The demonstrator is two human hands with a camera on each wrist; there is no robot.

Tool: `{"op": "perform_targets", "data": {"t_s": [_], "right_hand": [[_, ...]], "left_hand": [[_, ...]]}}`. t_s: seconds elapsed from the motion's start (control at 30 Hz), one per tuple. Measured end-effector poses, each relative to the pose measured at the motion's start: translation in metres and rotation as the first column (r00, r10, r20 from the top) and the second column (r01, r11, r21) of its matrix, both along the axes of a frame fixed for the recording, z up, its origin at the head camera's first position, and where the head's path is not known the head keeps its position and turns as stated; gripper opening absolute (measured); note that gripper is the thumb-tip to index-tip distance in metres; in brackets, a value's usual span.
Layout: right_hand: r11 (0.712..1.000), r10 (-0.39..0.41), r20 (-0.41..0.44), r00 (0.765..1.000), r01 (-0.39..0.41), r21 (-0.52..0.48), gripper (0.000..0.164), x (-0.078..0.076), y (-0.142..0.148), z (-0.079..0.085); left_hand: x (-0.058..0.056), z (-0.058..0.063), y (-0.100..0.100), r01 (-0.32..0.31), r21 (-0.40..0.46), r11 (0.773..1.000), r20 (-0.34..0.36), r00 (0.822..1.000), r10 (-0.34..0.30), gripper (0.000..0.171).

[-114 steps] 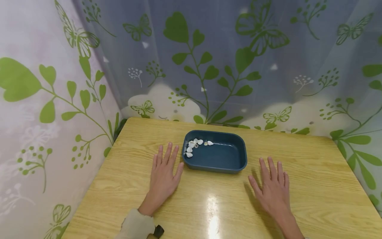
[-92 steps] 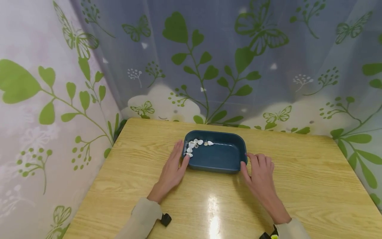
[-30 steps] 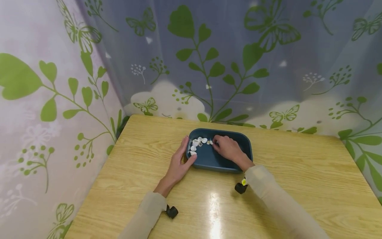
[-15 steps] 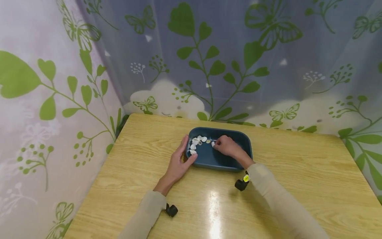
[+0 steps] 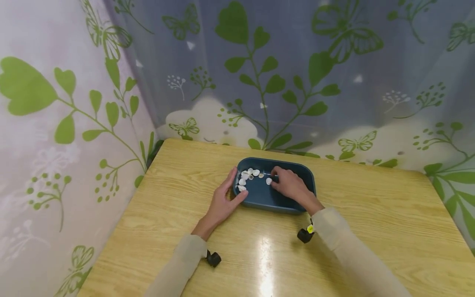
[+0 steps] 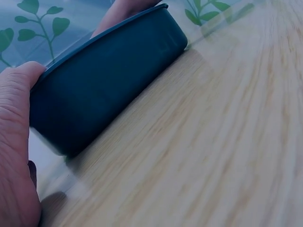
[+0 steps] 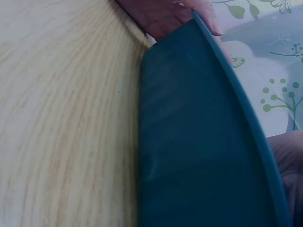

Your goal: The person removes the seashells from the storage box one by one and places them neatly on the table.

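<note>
A dark blue rectangular tub [image 5: 274, 208] stands on the table. My left hand [image 5: 221, 203] holds its left end, thumb at the front rim and fingers along the left wall. In the left wrist view the thumb [image 6: 31, 71] lies at the rim. Several white seashells [image 5: 243, 181] line the tub's left side and back left corner, beside a small tan one [image 5: 261, 175]. A single white seashell [image 5: 269, 181] lies further right, at my right thumb's tip. My right hand [image 5: 291, 185] reaches inside over the right wall, index finger and thumb apart.
The wooden table [image 5: 178, 173] extends around the tub on every side. Behind it hangs a printed curtain [image 5: 208, 41] with leaves and butterflies, and another patterned sheet [image 5: 37, 173] covers the left. A small black camera [image 5: 305, 235] sits below the right wrist.
Both hands have come in to the tub. The right hand pinched one seashell at the back and drew it slightly right and forward; its fingertips have since parted. The left hand keeps its hold.
</note>
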State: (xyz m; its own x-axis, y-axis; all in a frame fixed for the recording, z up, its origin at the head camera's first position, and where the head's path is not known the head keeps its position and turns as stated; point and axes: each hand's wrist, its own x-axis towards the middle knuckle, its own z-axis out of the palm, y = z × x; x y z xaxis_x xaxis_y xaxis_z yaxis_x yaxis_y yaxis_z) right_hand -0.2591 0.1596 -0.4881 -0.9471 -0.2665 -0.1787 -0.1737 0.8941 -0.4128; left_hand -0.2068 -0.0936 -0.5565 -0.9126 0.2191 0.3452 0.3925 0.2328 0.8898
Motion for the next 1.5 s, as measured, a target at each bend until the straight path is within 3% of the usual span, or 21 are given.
{"op": "perform_targets", "data": {"t_s": [0.27, 0.5, 0.67, 0.87, 1.1, 1.5], "right_hand": [[0.999, 0.054, -0.056, 0.997, -0.054, 0.0, 0.031, 0.001, -0.002, -0.005], [0.995, 0.096, -0.096, 0.991, -0.098, -0.019, 0.031, 0.001, 0.0, -0.005], [0.996, 0.091, -0.075, 0.993, -0.092, -0.014, 0.029, 0.001, 0.003, -0.008], [0.992, 0.115, -0.058, 0.992, -0.117, -0.041, 0.027, 0.003, 0.002, -0.013], [0.982, 0.175, -0.046, 0.983, -0.178, -0.064, 0.026, 0.003, 0.007, -0.017], [0.948, 0.284, -0.059, 0.957, -0.29, -0.134, 0.022, 0.001, 0.009, -0.016]], "left_hand": [[-0.003, 0.004, -0.006, 0.031, 0.0, 1.0, 0.006, 0.999, -0.031, 0.083], [0.002, 0.015, -0.002, 0.043, 0.003, 0.999, 0.009, 0.999, -0.043, 0.081], [0.002, 0.008, -0.003, 0.039, -0.008, 0.999, -0.013, 0.999, -0.039, 0.082], [0.005, -0.002, -0.01, 0.027, -0.013, 1.0, 0.016, 1.0, -0.027, 0.084], [0.007, -0.002, -0.011, 0.042, -0.019, 0.999, 0.023, 0.999, -0.041, 0.085], [0.001, 0.001, -0.008, 0.043, -0.009, 0.999, 0.021, 0.999, -0.043, 0.083]]}}
